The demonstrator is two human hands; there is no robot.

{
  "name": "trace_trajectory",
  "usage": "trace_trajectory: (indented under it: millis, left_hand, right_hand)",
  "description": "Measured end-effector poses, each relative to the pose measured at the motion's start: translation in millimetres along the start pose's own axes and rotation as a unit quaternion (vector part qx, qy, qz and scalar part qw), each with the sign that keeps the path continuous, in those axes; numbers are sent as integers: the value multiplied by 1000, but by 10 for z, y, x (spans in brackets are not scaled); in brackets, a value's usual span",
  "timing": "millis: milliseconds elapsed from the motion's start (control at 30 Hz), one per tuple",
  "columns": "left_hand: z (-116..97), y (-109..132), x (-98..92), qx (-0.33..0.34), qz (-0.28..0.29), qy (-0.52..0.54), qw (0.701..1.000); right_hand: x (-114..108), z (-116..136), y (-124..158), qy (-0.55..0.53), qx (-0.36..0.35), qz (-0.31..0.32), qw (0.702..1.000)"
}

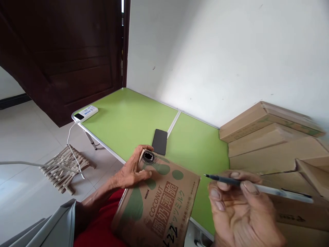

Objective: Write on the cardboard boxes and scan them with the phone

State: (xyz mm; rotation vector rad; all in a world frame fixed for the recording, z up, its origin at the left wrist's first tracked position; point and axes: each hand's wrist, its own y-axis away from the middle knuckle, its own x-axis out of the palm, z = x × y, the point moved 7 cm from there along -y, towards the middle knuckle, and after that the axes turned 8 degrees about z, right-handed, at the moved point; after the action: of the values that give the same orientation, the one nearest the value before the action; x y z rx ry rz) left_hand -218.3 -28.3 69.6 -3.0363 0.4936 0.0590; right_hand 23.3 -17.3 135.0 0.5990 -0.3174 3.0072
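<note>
My left hand [132, 169] grips the upper left corner of a cardboard box [164, 195], its thumb lying across the printed face. Green blotches, coconut lettering and black handwritten figures show on that face. Near the gripped corner is a ragged hole [148, 156] ringed with dark scribbled marks. To the right of the box, my right hand [239, 209] pinches a pen [272, 192] between thumb and fingers. The pen's dark tip points left, close to the box's right corner but apart from it. The box's lower end runs out of view.
A green folding table [123, 109] stands against the wall. On it lie a dark phone [159, 141] and a white power strip [87, 114] with a cable. Several cardboard boxes [257, 147] are stacked at the right. A woven stool [66, 168] stands on the floor, near a dark door [77, 51].
</note>
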Motion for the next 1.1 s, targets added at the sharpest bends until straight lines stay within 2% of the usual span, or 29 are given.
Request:
trace_trajectory:
  millis: [100, 167, 400, 467, 567, 700, 967, 1033, 1100]
  left_hand:
    - [-33, -5, 60, 4, -4, -24, 1000]
    - [-63, -10, 97, 17, -9, -45, 999]
    - [-122, -9, 164, 48, -13, -69, 996]
    - [-114, -5, 165, 45, -14, -72, 996]
    - [-107, -6, 165, 52, -16, -73, 996]
    - [-104, -9, 171, 60, -16, -84, 995]
    - [-114, -3, 159, 72, -22, -78, 994]
    - [-101, -8, 159, 71, -22, -83, 994]
    - [-94, -10, 155, 70, -25, -91, 993]
  right_hand:
    - [165, -137, 144, -1, -9, 59, 998]
    - [216, -247, 235, 38, -26, 82, 996]
    - [177, -395, 475, 225, -57, 54, 971]
    - [196, -395, 495, 283, -55, 62, 956]
    - [276, -358, 495, 340, -92, 94, 931]
    - [389, -314, 482, 369, -149, 142, 906]
    - [489, -311, 449, 383, -140, 210, 888]
    - [491, -282, 449, 381, -135, 216, 889]
    - [444, -234, 437, 385, -124, 188, 895]
